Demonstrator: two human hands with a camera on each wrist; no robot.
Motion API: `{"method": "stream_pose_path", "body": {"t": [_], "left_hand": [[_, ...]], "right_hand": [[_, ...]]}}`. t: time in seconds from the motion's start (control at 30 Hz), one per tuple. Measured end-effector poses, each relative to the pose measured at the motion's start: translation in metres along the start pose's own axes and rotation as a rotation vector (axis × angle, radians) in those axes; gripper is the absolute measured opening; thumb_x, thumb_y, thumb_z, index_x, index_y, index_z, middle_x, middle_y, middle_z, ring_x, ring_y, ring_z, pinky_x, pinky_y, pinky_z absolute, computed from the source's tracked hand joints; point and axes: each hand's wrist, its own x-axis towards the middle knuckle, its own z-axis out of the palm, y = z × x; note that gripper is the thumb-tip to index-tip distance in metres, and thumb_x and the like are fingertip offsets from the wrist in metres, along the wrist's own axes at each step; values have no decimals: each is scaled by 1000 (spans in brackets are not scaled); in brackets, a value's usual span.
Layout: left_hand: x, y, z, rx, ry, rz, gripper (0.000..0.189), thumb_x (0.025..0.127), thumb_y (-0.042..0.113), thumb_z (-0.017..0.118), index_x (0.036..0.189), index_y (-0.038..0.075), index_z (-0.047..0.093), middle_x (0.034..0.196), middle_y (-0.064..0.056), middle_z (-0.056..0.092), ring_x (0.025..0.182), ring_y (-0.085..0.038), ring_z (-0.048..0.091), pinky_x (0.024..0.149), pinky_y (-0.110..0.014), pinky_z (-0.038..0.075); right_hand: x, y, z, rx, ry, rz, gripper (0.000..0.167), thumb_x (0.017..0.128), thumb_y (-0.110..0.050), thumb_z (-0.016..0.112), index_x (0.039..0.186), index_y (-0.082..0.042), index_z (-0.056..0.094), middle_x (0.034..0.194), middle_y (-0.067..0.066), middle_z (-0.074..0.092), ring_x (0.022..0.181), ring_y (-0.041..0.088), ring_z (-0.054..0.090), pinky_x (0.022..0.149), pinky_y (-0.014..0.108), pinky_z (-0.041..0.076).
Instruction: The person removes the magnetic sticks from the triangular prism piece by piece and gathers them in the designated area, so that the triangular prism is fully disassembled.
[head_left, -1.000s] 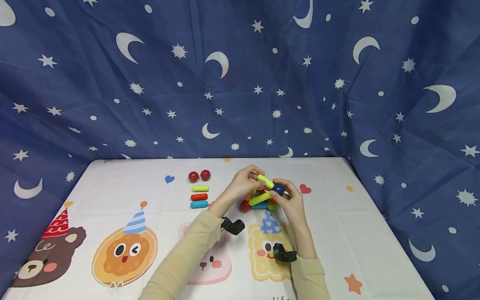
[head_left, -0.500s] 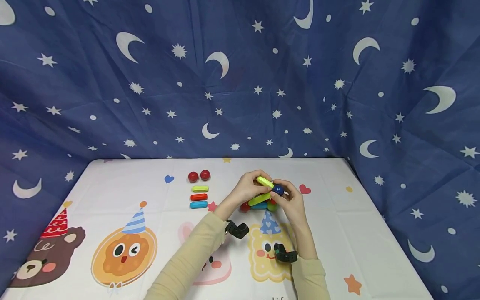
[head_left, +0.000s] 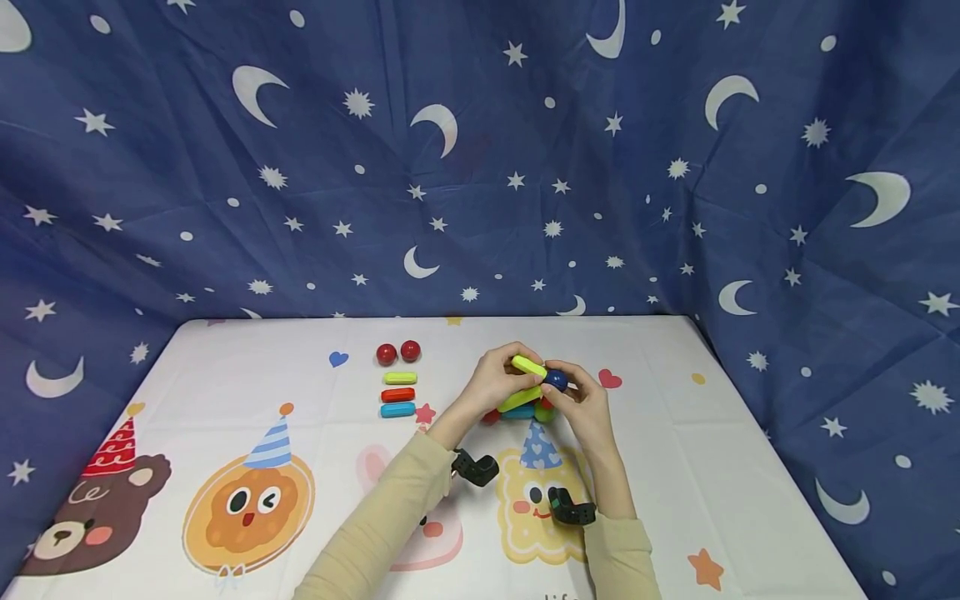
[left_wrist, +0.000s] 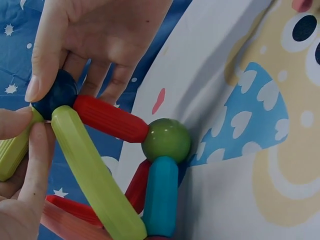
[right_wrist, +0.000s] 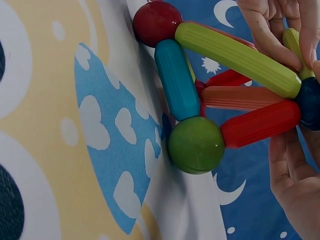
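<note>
Red balls: a pair on the table; a brush from the left sleeve could set them rolling.
Loose rods: yellow, red and blue, lying just nearer than the balls; the sleeve could scatter them too.
Left hand: pinches the held rod, its end at the blue ball — fingers hide the joint, so I cannot tell how well it seats. A skewed push might make it slip off.
Frame: under both hands; too much downward force could buckle it, probably at the green ball.
Blue ball: meets the long rod and red rod; a twist here might pull either loose.
Right hand: pinches the blue ball — if that hold slackens, the frame could swing or tip.
</note>
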Motion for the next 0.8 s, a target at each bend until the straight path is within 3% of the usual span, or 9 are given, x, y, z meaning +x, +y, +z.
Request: {"method": "stream_pose_path", "body": {"t": [0.33,0.43,0.6,0.8], "left_hand": [[-5,-4,5,-52,60,3,25,83,5,72,107,1,66,111,-21,66,88,-20,65,77,-24,53],[-6,-6,6,-76,85,-10,25,83,5,72,107,1,66,111,-21,66,89,-17,64,76,-23,53],[-7,-6,3,-146,130,-53,24,82,7,73,105,2,66,107,-17,66,80,-6,58,70,-20,50],[-15,-2,-9,-206,115,-50,25,84,9,73,106,2,64,94,-9,65,62,-12,50,57,-24,42]], "right_hand": [[1,3,0,-5,1,-9,38,88,-14,70,123,-4,61,128,14,59,95,12,61,82,13,51],[1,3,1,-4,1,-12,38,87,-13,70,123,-4,61,128,15,59,94,11,61,82,13,51],[0,4,2,-3,5,-11,37,87,-12,70,122,-4,62,125,17,61,94,9,62,83,14,52],[1,3,1,-3,10,26,37,87,-11,69,123,-5,62,125,17,62,95,7,61,84,12,50]]}}
